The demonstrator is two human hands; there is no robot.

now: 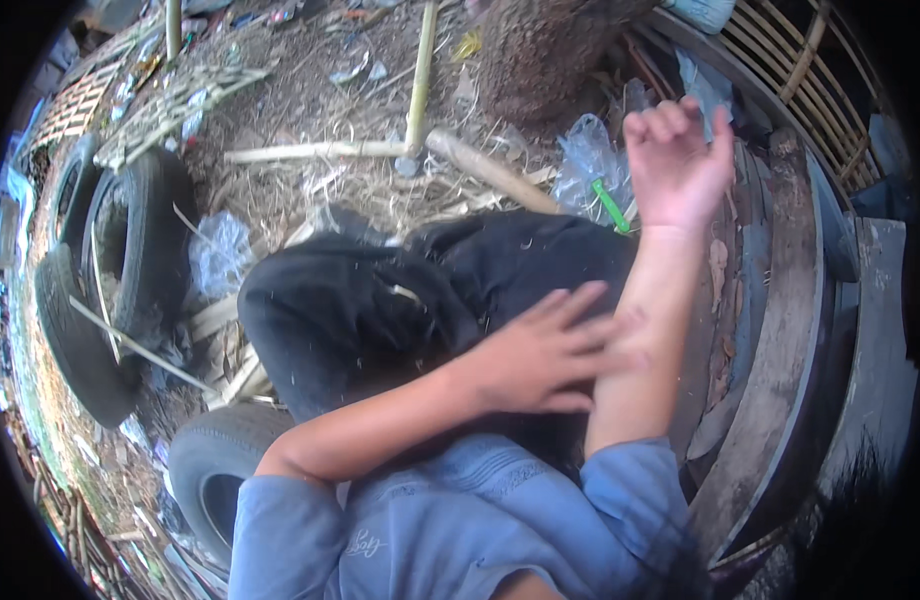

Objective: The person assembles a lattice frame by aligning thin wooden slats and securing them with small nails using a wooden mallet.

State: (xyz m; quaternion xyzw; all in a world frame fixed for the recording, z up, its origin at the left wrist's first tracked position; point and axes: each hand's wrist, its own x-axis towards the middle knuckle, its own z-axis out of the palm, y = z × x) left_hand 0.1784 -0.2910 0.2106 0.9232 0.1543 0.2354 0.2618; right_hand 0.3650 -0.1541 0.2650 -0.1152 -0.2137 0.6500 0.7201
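My left hand (545,355) reaches across my lap with its fingers spread, and its slightly blurred fingertips lie on or just over my right forearm. Nothing shows in it. Raised at the upper right, my right hand (680,165) has its palm turned up and its fingers loosely bent apart, holding nothing. Beside that wrist lies a bright green plastic piece (610,207), its kind unclear, against a clear plastic bag (587,155). My legs in black trousers (350,300) are folded beneath my arms, with a small pale sliver (405,293) resting on the cloth.
Bamboo sticks (320,152) and a thicker wooden rod (490,170) lie on the littered ground ahead. A tree trunk (540,60) stands at the far side. Old tyres (155,240) are on my left, wooden planks (775,350) and a bamboo lattice (795,70) on my right.
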